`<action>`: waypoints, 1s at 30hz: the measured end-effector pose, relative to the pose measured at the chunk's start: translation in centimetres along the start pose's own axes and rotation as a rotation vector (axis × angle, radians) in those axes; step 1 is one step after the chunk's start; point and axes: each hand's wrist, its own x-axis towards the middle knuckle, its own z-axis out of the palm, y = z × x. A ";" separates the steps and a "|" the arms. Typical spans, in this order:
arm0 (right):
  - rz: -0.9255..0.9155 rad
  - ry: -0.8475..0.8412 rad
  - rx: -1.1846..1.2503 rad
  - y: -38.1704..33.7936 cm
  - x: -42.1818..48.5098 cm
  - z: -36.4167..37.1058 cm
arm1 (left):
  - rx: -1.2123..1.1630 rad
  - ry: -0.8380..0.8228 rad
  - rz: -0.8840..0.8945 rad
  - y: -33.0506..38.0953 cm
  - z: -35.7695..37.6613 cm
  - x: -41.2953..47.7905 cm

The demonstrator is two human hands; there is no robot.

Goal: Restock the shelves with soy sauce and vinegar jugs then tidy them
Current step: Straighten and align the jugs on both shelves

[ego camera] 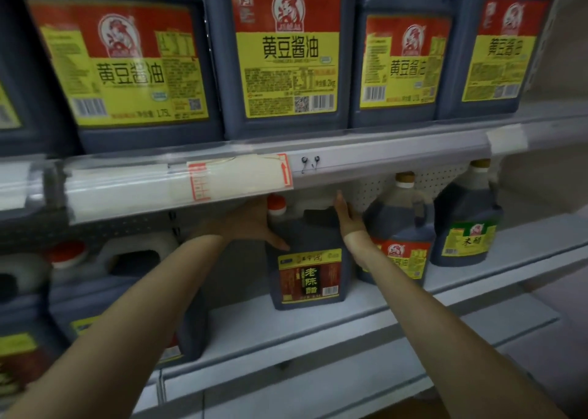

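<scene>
There is only one view. The camera sits on the person's head and looks forward at the shelves (397, 159) from very close. The jugs (288, 53) on the upper shelf fill the top of the frame.

Upper shelf, red-and-yellow labels read 黄豆酱油: left jug (127, 68) marked 1.75L, middle jug (286, 53) marked 2kg. Lower shelf: dark jug (308, 278) label reads 老陈醋, green-labelled jug (467, 240) reads 米醋. Fine print and shelf-edge price tag (203, 180) too blurred to read.
</scene>
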 end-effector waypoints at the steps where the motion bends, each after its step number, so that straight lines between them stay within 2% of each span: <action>1: -0.001 -0.005 -0.004 0.0 -0.1 0.0 | -0.001 -0.008 0.024 0.2 -0.4 -0.1; 9: 0.005 0.017 0.009 -0.9 -2.4 1.6 | 0.196 -0.052 -0.048 0.3 -3.0 -1.6; 15: 0.078 -0.075 0.005 -0.5 -3.2 3.9 | 0.397 -0.076 -0.123 -0.2 -4.3 -4.2; 23: 0.084 -0.097 0.019 -0.6 -4.2 5.8 | 0.494 -0.118 -0.206 -0.5 -5.3 -6.4; 30: 0.085 -0.128 0.032 -0.6 -5.2 8.1 | 0.489 -0.133 -0.264 -1.8 -6.5 -8.9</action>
